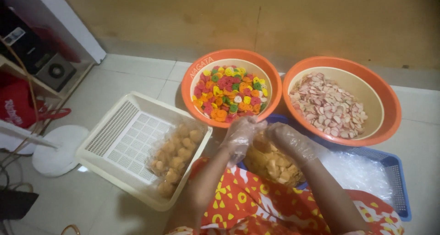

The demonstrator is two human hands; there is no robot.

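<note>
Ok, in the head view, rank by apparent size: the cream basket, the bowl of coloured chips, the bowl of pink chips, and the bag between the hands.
1. Cream basket, though it lies nearer the camera.
2. Pink-chip bowl.
3. Coloured-chip bowl, only slightly smaller.
4. Bag, partly covered by the left hand and right hand.

Pale tiled floor (137, 74) meets a yellowish wall (256, 15); wooden shelf (27, 74) left.

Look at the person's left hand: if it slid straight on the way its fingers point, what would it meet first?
The left hand, gloved in clear plastic, points up and away over the bag of pale crackers. Next in line is probably the near rim of the orange bowl of coloured crackers, though depth is unclear.
</note>
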